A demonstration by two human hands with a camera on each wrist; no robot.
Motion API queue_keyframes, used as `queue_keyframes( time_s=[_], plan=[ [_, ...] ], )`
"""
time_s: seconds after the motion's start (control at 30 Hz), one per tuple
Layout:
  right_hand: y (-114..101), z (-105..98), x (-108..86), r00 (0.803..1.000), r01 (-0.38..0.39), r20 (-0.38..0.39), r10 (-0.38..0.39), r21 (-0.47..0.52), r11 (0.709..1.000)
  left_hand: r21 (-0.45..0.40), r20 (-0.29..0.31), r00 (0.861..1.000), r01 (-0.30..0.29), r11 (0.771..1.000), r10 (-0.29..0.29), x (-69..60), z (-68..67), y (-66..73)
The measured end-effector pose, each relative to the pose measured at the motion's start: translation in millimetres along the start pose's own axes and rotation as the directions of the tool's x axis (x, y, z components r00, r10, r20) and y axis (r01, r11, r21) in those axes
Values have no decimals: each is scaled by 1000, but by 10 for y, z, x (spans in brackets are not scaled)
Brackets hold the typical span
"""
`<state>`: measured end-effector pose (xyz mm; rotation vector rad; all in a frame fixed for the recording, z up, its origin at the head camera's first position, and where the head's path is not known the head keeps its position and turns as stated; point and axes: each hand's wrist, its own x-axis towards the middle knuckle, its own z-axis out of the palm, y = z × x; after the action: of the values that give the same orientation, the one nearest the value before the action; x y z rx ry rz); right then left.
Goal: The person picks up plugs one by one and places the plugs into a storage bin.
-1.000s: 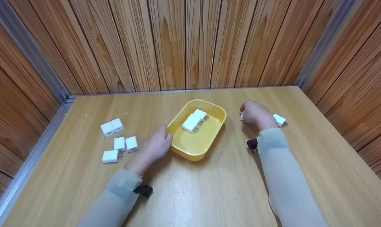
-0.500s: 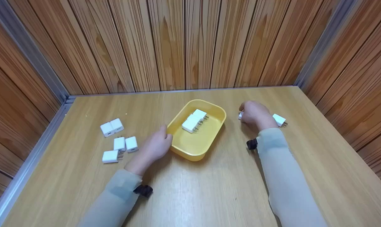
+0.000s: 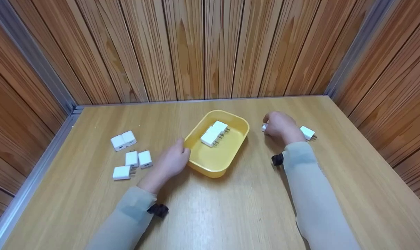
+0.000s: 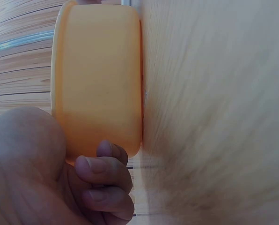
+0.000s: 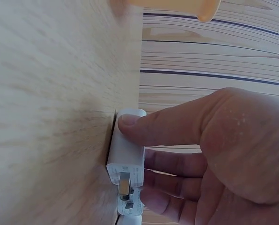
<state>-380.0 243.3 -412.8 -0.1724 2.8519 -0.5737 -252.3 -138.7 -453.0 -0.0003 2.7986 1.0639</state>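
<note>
In the head view a yellow plastic bin (image 3: 210, 159) stands mid-table, with several white plug chargers (image 3: 214, 133) in a row inside, prongs toward the right. My left hand (image 3: 173, 158) grips the bin's left side. From the left wrist view, the thumb lies at the rim and curled fingertips touch the outer wall (image 4: 99, 79). Right of the bin, my right hand (image 3: 281, 125) pinches a white plug charger (image 5: 126, 147) on the tabletop, the thumb on one face and fingers at the other side. Most of that charger is hidden by the hand in the head view.
Another white charger (image 3: 307, 132) lies just right of my right hand, prongs to the right. On the left of the table (image 3: 231, 215) several more chargers lie loose, among them one on its side (image 3: 122, 172). Wood-panelled walls (image 3: 203, 52) enclose the back and sides.
My right hand has shifted very slightly to the left, the pinched charger with it, and the charger to its right has crept left too. The left hand and the bin look unmoved.
</note>
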Motion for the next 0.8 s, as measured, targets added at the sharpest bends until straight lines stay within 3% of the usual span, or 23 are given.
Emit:
queue_keyframes(
  time_s=[0.27,0.5,0.8],
  plan=[
    [-7,-3,-2,1000,-15,17,15,18,1000,-13,4,1000,5,1000,-5,-3,-1,-1],
    [-15,-4,9,1000,24,8,-24,-41,999,14,-11,1000,-29,999,29,1,-9,-14],
    [-76,-35,-14,999,-16,31,15,47,999,14,-9,1000,-24,1000,24,9,-7,-4]
  ],
)
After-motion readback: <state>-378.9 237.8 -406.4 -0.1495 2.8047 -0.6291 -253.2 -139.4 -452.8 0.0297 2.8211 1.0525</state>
